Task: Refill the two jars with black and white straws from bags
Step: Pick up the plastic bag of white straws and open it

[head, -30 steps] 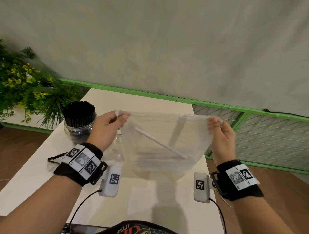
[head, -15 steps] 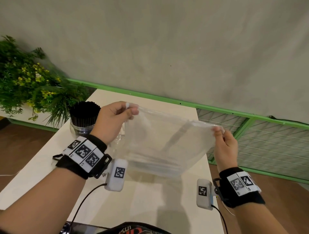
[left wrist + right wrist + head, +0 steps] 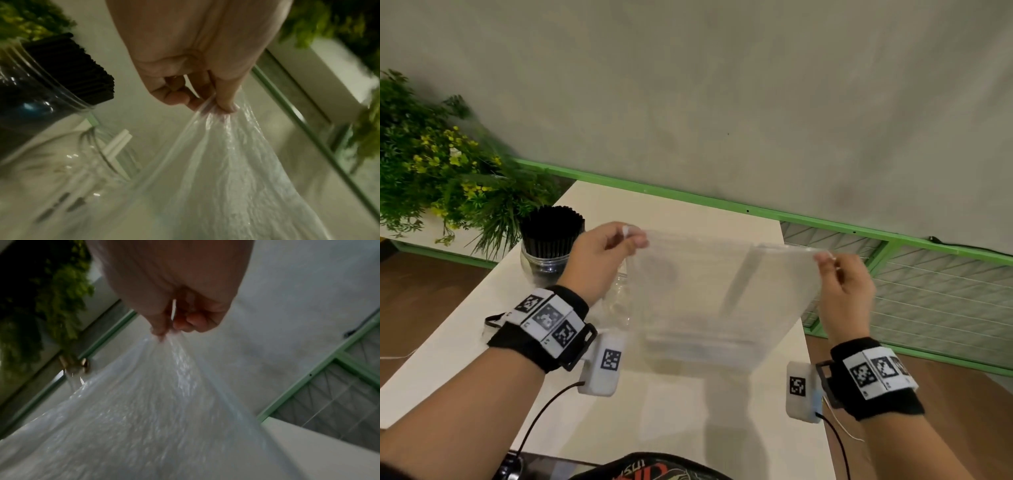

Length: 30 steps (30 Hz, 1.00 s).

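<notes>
Left hand (image 3: pixel 602 253) and right hand (image 3: pixel 844 291) each pinch the clear bag's (image 3: pixel 715 294) top corners; only the left wrist view shows white straws (image 3: pixel 116 151) in the second jar (image 3: pixel 96 155).

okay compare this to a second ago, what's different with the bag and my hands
The white straw that lay slanted across the clear bag has slid down toward the pile at its bottom. The left hand and right hand still pinch the bag's top corners above the table. The jar of black straws has not moved.

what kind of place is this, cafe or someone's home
Hard to say; it looks like a staged indoor corner, perhaps cafe-like. A white table stands against a plain wall with a green metal railing, a leafy plant beside it, and a jar of black straws on top.
</notes>
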Each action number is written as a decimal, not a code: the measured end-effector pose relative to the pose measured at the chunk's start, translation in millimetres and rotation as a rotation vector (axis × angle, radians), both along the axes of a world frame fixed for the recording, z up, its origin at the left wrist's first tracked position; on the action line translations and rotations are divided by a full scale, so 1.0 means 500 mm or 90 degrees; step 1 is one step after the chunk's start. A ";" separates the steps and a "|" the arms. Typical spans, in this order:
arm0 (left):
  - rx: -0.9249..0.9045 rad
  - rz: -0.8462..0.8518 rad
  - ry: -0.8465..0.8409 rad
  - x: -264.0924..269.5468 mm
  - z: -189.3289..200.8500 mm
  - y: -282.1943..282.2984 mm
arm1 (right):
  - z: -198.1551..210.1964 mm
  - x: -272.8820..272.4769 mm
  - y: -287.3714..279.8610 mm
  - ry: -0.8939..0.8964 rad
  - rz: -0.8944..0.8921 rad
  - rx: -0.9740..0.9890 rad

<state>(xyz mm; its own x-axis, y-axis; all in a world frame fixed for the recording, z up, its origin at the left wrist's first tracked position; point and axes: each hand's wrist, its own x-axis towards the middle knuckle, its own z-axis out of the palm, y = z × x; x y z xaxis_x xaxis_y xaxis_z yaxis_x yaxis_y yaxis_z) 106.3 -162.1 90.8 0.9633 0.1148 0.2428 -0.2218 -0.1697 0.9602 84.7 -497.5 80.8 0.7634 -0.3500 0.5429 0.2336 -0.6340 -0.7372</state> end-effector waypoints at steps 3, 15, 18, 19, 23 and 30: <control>0.034 0.015 -0.010 0.001 -0.001 0.002 | -0.002 0.004 -0.008 0.012 -0.007 -0.030; 0.049 -0.104 0.045 -0.010 0.015 -0.059 | 0.022 -0.033 0.149 0.115 0.205 -0.386; 0.076 -0.151 0.034 -0.024 0.021 -0.086 | -0.045 -0.013 0.187 0.342 0.242 -0.471; 0.109 -0.164 0.029 -0.030 0.021 -0.098 | -0.068 -0.007 0.196 0.396 0.236 -0.501; 0.170 -0.165 0.039 -0.038 -0.001 -0.125 | -0.119 0.017 0.220 0.525 0.235 -0.543; 0.146 -0.189 0.074 -0.053 -0.014 -0.107 | -0.121 0.025 0.205 0.537 0.285 -0.574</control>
